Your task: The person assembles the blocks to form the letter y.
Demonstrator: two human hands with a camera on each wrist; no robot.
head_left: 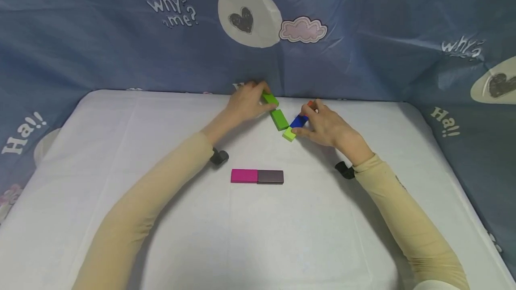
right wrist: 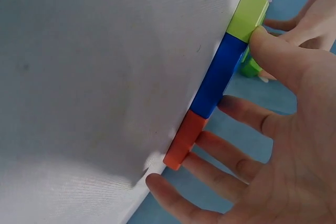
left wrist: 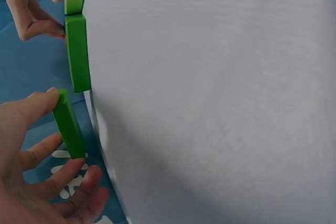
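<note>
My left hand pinches a dark green block between thumb and fingers, raised on its edge near the table's far side; the left wrist view shows that dark green block in the left hand. A second dark green block lies flat just beside it. It meets a row of a light green block, a blue block and an orange block. My right hand rests along this row. Its thumb presses where the light green block meets the blue block, with the fingers spread beside the orange block.
A magenta block and a dark purple block lie end to end at the middle of the white table. A blue printed cloth hangs behind and at the sides. The table's far edge is close to both hands.
</note>
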